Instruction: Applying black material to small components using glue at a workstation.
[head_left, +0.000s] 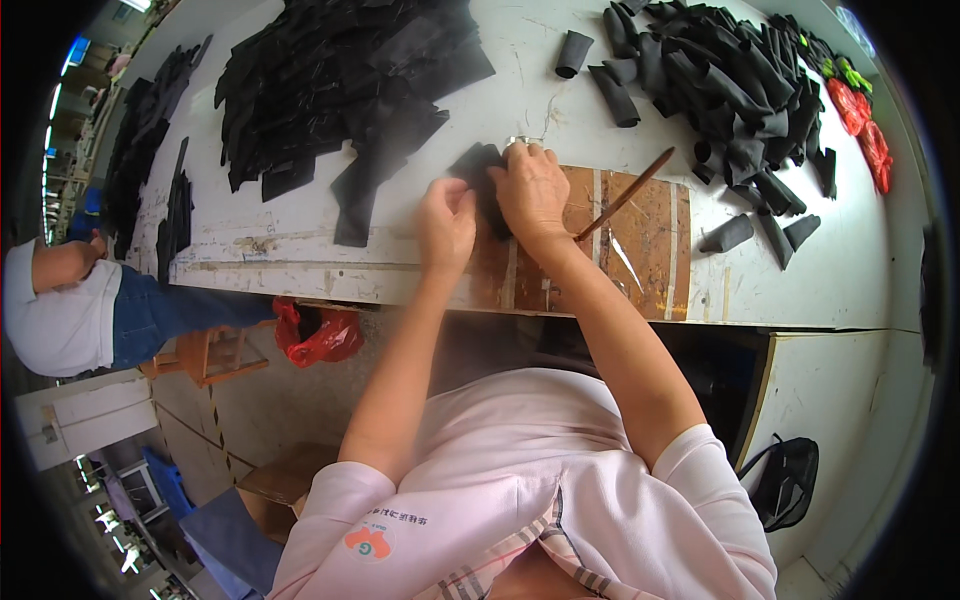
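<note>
Both my hands, left hand (446, 222) and right hand (530, 190), pinch shut on the black fabric piece (478, 170); I should keep its edges aligned.

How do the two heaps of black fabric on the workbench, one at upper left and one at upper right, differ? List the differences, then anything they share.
1. The left heap holds flat, loose strips; the right heap holds pieces rolled into short tubes.
2. The left heap lies beyond the left hand; the right heap lies beyond the right hand.
3. Red and green items border the right heap, not the left heap.

Both are black and rest on the white bench.
</note>
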